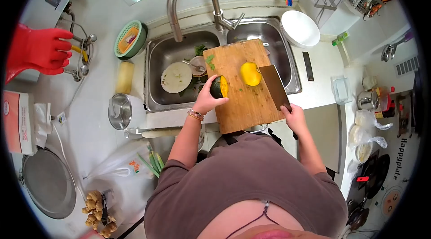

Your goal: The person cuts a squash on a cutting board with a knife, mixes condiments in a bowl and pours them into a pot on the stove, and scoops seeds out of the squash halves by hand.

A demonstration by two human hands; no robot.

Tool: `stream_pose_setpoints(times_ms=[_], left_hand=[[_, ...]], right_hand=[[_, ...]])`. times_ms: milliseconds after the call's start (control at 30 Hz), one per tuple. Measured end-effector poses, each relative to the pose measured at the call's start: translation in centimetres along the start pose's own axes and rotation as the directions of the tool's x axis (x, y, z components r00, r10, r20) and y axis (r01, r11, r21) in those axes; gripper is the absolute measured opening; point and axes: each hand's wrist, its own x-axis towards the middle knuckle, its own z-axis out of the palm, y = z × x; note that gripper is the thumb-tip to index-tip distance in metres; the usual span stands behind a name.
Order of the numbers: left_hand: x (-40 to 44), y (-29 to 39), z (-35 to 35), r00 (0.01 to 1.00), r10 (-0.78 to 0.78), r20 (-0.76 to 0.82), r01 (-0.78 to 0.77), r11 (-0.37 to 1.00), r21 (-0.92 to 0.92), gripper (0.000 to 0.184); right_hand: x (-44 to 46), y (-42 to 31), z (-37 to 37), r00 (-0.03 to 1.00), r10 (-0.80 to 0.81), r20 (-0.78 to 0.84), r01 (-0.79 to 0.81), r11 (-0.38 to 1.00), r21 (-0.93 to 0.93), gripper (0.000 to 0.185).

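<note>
The brown shirt (251,171) lay nearest. By the cutting board's (233,120) left edge, the left hand (207,99) clasped the green squash piece (217,87), probably stiff, slick-fleshed, best held by its rind; the right hand (294,118) gripped the cleaver (274,87) beside the yellow piece (250,74).

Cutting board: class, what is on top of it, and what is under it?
On the board are a yellow piece and leaf scraps; the left hand holds a green-skinned piece there. Beneath, the right basin shows past its edges; the rest is covered.
</note>
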Motion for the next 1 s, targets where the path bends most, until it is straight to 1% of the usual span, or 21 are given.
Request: stream_pose_setpoints(times_ms=[33,67,100,167,200,233,267,333,367,467,500,567,600,667,700,733,800,833,933,1000], left_hand=[[0.4,-0.1,0.4,1.000,-0.008,0.006,0.008,1.000,0.008,0.092],[0.7,-0.1,0.8,1.000,-0.015,0.011,0.015,1.000,0.015,0.092],[0.6,0.5,1.4,0.999,-0.027,0.025,0.031,0.990,-0.141,0.088],[1.1,0.0,1.7,0.988,-0.120,0.098,0.147,0.925,-0.349,0.086],[1.3,-0.5,1.7,0.977,-0.162,0.139,0.208,0.872,-0.443,0.085],[1.5,-1.0,1.7,0.961,-0.211,0.179,0.276,0.788,-0.551,0.083],[1.4,-1.5,1.8,0.954,-0.212,0.212,0.295,0.789,-0.538,0.083],[0.9,-0.2,2.4,0.937,-0.211,0.278,0.331,0.792,-0.514,0.084],[0.6,0.7,2.8,0.939,-0.189,0.287,0.313,0.816,-0.486,0.085],[-0.1,1.6,3.5,0.937,-0.170,0.305,0.317,0.779,-0.541,0.090],[-0.3,1.4,3.7,0.963,-0.105,0.248,0.227,0.815,-0.534,0.091],[-0.8,0.8,4.0,0.991,0.031,0.133,0.040,0.866,-0.499,0.094],[-1.2,1.0,3.8,0.990,0.054,0.133,0.009,0.901,-0.433,0.094],[-2.1,1.5,3.1,0.987,0.096,0.132,-0.054,0.954,-0.294,0.094],[-2.5,1.5,2.4,0.971,0.175,0.163,-0.134,0.963,-0.235,0.094],[-2.8,1.9,2.4,0.992,0.072,0.103,-0.028,0.924,-0.382,0.077],[-2.9,0.4,1.7,0.995,0.102,0.003,-0.088,0.881,-0.465,0.062],[-3.4,0.1,1.2,0.994,0.102,-0.043,-0.110,0.934,-0.340,0.061],[-4.6,-0.3,-0.2,0.990,0.098,-0.098,-0.122,0.950,-0.288,0.063],[-5.3,0.1,-1.3,0.980,0.149,-0.134,-0.169,0.973,-0.156,0.067]], right_hand=[[0.0,0.6,-0.2,1.000,0.025,0.007,-0.025,0.999,0.028,0.026],[-0.3,0.8,-0.5,1.000,0.004,0.001,-0.004,0.999,0.033,0.026],[-0.6,0.8,-0.7,1.000,-0.018,-0.005,0.018,0.999,0.039,0.025],[-1.1,1.0,-0.9,0.999,-0.032,-0.014,0.033,0.999,0.037,0.025],[-1.4,1.2,-0.9,1.000,-0.026,-0.015,0.027,0.999,0.030,0.024],[-1.6,1.3,-0.9,1.000,-0.020,-0.016,0.020,1.000,0.024,0.024],[-1.9,1.3,-0.9,1.000,-0.019,-0.017,0.019,1.000,0.025,0.024],[-2.4,1.0,-0.9,1.000,-0.018,-0.022,0.019,1.000,0.022,0.023],[-2.5,0.6,-0.9,1.000,-0.020,-0.022,0.020,1.000,-0.004,0.021],[-2.3,-0.5,0.6,0.969,-0.220,-0.115,0.224,0.974,0.024,0.020],[-2.0,-1.4,0.9,0.956,-0.277,-0.095,0.272,0.960,-0.062,0.023],[-1.2,-4.2,2.4,0.830,-0.525,-0.190,0.517,0.851,-0.090,0.029],[-0.9,-5.5,3.1,0.739,-0.633,-0.232,0.626,0.772,-0.110,0.033],[-0.4,-7.5,4.3,0.679,-0.724,-0.122,0.692,0.687,-0.224,0.041],[-0.3,-8.5,4.8,0.643,-0.763,-0.060,0.724,0.632,-0.275,0.045],[-0.3,-9.5,5.4,0.608,-0.793,-0.034,0.754,0.591,-0.286,0.048],[-0.7,-11.2,6.4,0.536,-0.844,0.019,0.807,0.506,-0.303,0.052],[-0.8,-11.9,6.7,0.500,-0.865,0.042,0.833,0.467,-0.298,0.050],[-0.8,-12.9,8.1,0.471,-0.877,0.098,0.855,0.426,-0.295,0.050],[-0.7,-13.6,8.7,0.449,-0.883,0.135,0.871,0.399,-0.287,0.049]])
